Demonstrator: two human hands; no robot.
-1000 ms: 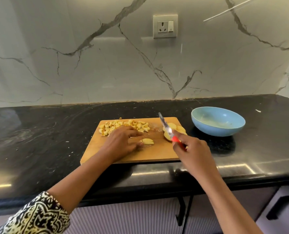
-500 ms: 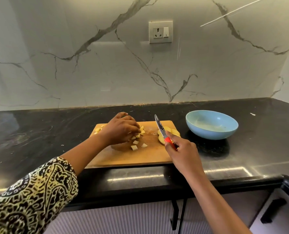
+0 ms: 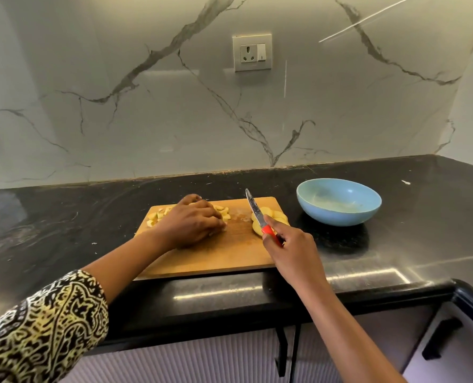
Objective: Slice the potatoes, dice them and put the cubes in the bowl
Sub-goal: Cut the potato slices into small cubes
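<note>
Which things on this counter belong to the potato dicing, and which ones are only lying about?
For the job: cutting board, potato cubes under the left hand, potato slices, knife in the right hand, blue bowl.
Not part of it: wall socket, white speck on the counter, cabinet handle.

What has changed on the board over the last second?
The left hand moved from mid-board to the potato cubes at the far left of the cutting board, gathering the loose ones. Unchanged: right hand grips the knife over the potato slices; bowl holds no cubes.
</note>
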